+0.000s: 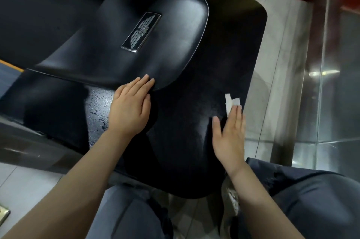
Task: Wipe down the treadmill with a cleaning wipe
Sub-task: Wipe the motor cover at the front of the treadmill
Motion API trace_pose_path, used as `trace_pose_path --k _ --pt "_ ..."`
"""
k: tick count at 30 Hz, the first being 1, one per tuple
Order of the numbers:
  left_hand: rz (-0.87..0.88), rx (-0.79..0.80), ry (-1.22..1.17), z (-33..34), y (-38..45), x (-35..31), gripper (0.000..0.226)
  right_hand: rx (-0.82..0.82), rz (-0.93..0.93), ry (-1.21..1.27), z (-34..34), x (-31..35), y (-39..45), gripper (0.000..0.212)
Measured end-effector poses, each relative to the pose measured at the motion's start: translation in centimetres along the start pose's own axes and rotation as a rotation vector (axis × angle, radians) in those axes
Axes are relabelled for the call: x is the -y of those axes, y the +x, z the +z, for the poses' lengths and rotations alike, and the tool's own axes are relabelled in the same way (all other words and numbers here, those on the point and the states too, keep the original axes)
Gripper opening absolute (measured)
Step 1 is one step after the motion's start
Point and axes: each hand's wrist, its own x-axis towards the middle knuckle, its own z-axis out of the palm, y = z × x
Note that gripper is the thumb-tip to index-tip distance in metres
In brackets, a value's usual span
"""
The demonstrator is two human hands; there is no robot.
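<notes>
Although most of the treadmill (224, 48) lies in view, only part of it reads as wiped, so I judge the job under way and far from finished: a speckled, damp-looking patch glistens on the black deck beside the left hand, and a faint sheen trails off the right hand, while the raised motor cover and the far deck show no such marks. That base is a broad slab of matte black with a fine grainy texture and rounded corners; its upper layer, the motor cover (136, 24), is smoother, gently domed and edged with a thin pale line. Around it runs a floor (272, 63) of glossy grey tiles, with a polished metal strip to the right. On the cover sits a rectangular badge (141, 31), chrome-rimmed, bearing a winged emblem. The left hand (129, 108) rests flat and open on the deck, fingers straight, their tips touching the cover's curved lip. The right hand (230, 135) is likewise flat with straight fingers, pressing the cleaning wipe (230, 101) onto the deck near its right edge. This wipe is small, white and folded; it may be crumpled beneath the fingers, though motion blur hides that.
</notes>
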Motion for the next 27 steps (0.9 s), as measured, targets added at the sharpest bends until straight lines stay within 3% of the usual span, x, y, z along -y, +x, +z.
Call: trace_pose_path --k 1,5,6,10,12,14,17,19,21,23,25,27 --pt "0.001 0.001 0.0 0.0 0.0 0.0 0.05 -0.01 -0.035 -0.014 0.3 0.6 -0.5 0.083" --pt "0.014 -0.012 0.0 0.0 0.1 0.0 0.048 0.038 -0.559 -0.223 1.9 6.6 2.4 0.081" --pt "0.018 -0.012 -0.001 0.0 0.0 0.0 0.048 0.044 -0.594 -0.231 1.6 6.7 4.1 0.08" --pt "0.014 -0.014 -0.005 0.0 -0.1 -0.1 0.048 -0.023 -0.125 -0.069 -0.8 1.2 7.5 0.076" --pt "0.009 -0.014 -0.009 -0.1 -0.1 -0.2 0.048 0.004 0.007 -0.039 -0.9 1.4 6.8 0.076" --pt "0.005 -0.009 -0.015 -0.3 0.0 -0.2 0.048 0.001 -0.163 -0.054 0.0 5.0 6.7 0.078" --pt "0.001 -0.005 -0.019 -0.4 0.0 -0.2 0.049 0.083 -0.592 -0.179 0.3 8.1 8.3 0.079" --pt "0.0 -0.003 -0.028 -0.4 0.1 0.0 0.049 0.012 -0.524 -0.158 -0.2 5.0 10.7 0.077" --pt "-0.001 -0.001 -0.022 -0.4 0.0 -0.1 0.049 -0.063 -0.227 0.009 -1.5 0.3 12.7 0.076" --pt "-0.005 -0.005 -0.012 -0.4 0.0 -0.2 0.049 -0.016 0.048 0.123 -2.2 -1.3 13.0 0.08" --pt "-0.004 -0.007 -0.012 -0.4 0.1 -0.3 0.048 -0.014 -0.009 0.014 -1.5 1.3 12.2 0.081" --pt "-0.009 0.004 -0.009 -0.4 0.0 -0.3 0.048 0.012 -0.328 -0.11 -0.6 5.2 11.2 0.081"
